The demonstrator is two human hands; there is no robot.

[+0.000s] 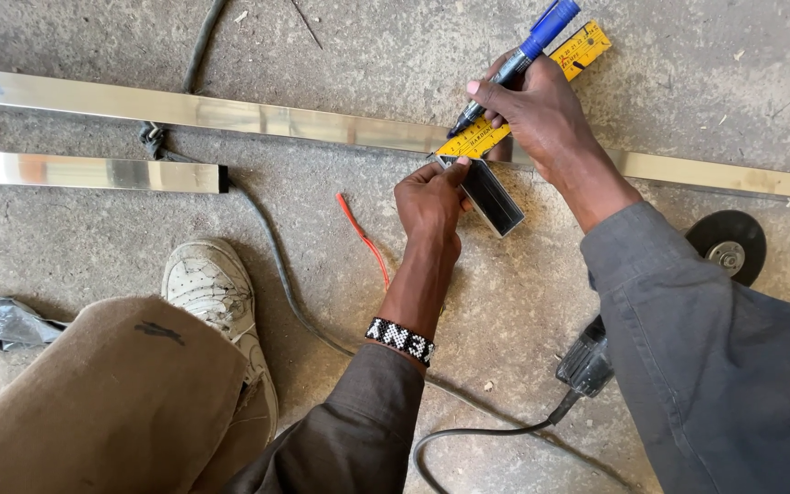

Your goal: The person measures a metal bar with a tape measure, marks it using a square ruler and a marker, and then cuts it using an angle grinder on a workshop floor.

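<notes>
A long shiny metal tube [258, 117] lies across the concrete floor. My left hand [430, 197] presses the dark stock of a try square [493, 197] against the tube's near side. The square's yellow ruled blade [580, 44] crosses over the tube. My right hand [541, 110] grips a blue marker [530, 41] with its tip touching the tube right beside the yellow blade. A beaded black and white band is on my left wrist.
A shorter shiny tube [93, 172] lies at the left, parallel to the long one. An angle grinder [729, 245] rests at the right, its black cable [468, 434] curling over the floor. A red wire [365, 236] lies near my left hand. My white shoe [217, 293] sits at lower left.
</notes>
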